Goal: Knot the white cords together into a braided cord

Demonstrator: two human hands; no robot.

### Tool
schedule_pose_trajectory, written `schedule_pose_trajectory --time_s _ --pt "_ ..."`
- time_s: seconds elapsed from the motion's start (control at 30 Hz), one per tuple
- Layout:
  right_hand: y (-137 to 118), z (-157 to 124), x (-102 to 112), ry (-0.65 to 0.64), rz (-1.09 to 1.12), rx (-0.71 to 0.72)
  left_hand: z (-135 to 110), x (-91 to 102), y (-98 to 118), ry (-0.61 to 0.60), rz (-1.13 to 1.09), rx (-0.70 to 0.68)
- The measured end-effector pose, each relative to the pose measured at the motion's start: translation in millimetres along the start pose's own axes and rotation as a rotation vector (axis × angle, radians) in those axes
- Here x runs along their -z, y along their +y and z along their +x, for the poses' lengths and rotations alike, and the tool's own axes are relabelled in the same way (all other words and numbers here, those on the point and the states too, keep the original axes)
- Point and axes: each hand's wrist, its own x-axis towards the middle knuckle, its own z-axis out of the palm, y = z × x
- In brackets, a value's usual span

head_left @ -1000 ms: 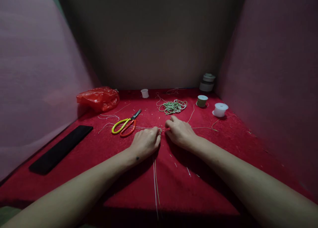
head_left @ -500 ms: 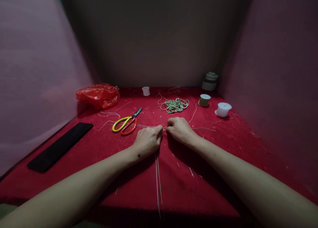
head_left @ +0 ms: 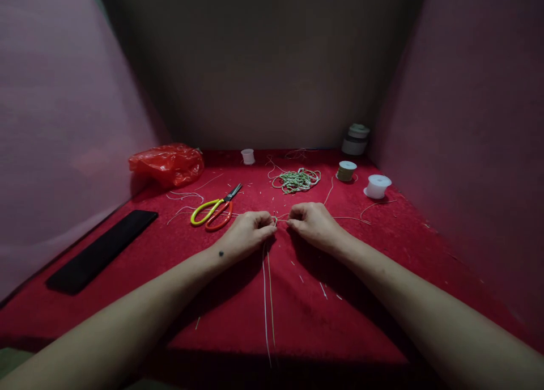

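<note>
On the red cloth table (head_left: 374, 276), my left hand (head_left: 246, 234) and my right hand (head_left: 314, 224) meet at the centre, each pinching thin cords (head_left: 267, 288) between finger and thumb. Two pale strands run from the pinch toward me and over the table's front edge. A small knotted part sits between the fingertips, too small to make out. Other strands trail away to the left and right of my hands.
Yellow-and-orange scissors (head_left: 215, 211) lie left of my hands. A coil of green-white braided cord (head_left: 297, 180) sits behind them. Spools stand at the right: white (head_left: 377, 186), tan (head_left: 346, 170), a stacked one (head_left: 356, 139). A red plastic bag (head_left: 168, 164), a small white cup (head_left: 247, 156) and a black strip (head_left: 100, 251) are at the left.
Both hands have turned slightly and drawn a little apart, with the cords pulled between the fingertips. Nothing else on the table has moved.
</note>
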Motion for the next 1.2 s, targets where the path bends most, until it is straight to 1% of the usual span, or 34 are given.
schedule_pose_trajectory --time_s 0.1,0.17,0.2,0.27,0.33,0.4,0.47,0.57,0.6,0.67,0.73,0.77,0.8,0.87,0.9,0.97,1.0,1.07,1.13,1.17,1.2 --pt "-2.2 -3.5 2.6 0.09 -0.018 0.071 -2.2 1.9 1.3 -0.143 -0.477 0.218" --pt "-4.6 -3.9 3.9 0.122 -0.006 0.1 -3.8 2.0 0.5 -0.187 -0.755 0.347" --pt "-5.7 -3.7 4.5 0.117 0.023 0.102 -4.6 1.7 0.0 -0.195 -0.851 0.403" --pt "-7.1 -3.1 5.2 0.056 0.146 0.088 -5.9 -0.1 -0.4 -0.22 -0.958 0.501" --pt "-8.1 -3.4 4.9 -0.039 0.365 0.058 -7.0 -3.6 1.7 -0.242 -1.03 0.53" --pt "-9.2 -5.2 3.4 -0.111 0.621 0.007 -8.0 -8.2 6.5 -0.251 -1.103 0.523" --pt "-11.0 -7.9 0.9 -0.133 0.821 -0.057 -9.1 -13.1 12.0 -0.24 -1.172 0.517" --pt "-13.6 -10.8 -2.6 -0.136 0.97 -0.13 -11.2 -18.2 16.6 -0.284 -1.226 0.483" --pt "-14.0 -11.0 -3.2 -0.135 0.99 -0.144 -12.0 -18.9 16.8 -0.327 -1.208 0.461" --pt "-13.7 -10.5 -3.1 -0.119 1.008 -0.171 -13.3 -17.5 15.8 -0.467 -1.079 0.423" --pt "-12.3 -9.5 -1.4 -0.087 1.005 -0.195 -13.6 -10.6 13.6 -0.588 -0.835 0.384" --pt "-11.4 -9.1 -0.2 -0.071 0.999 -0.207 -13.2 -4.3 12.2 -0.612 -0.681 0.358" --pt "-10.6 -8.9 1.2 -0.062 0.995 -0.213 -12.5 4.3 10.7 -0.605 -0.518 0.326" --pt "-9.3 -8.8 3.9 -0.061 0.996 -0.223 -10.9 28.1 7.5 -0.498 -0.193 0.264" --pt "-8.8 -8.8 5.0 -0.063 0.996 -0.231 -10.7 42.9 6.1 -0.426 -0.074 0.245" --pt "-8.0 -8.8 6.8 -0.062 0.988 -0.256 -12.7 74.7 4.5 -0.276 0.058 0.224" --pt "-7.6 -8.5 7.3 -0.056 0.978 -0.271 -15.1 90.0 4.4 -0.234 0.094 0.216" --pt "-6.1 -7.7 7.4 -0.051 0.959 -0.295 -21.6 114.7 5.3 -0.104 0.14 0.197" --pt "-4.0 -6.6 6.6 -0.067 0.964 -0.302 -27.0 126.9 6.4 0.072 0.162 0.179" --pt "-2.8 -6.0 6.0 -0.077 0.969 -0.302 -28.0 127.6 6.5 0.126 0.164 0.166" --pt "-1.5 -5.5 5.4 -0.091 0.976 -0.297 -27.4 124.8 6.3 0.147 0.158 0.154"
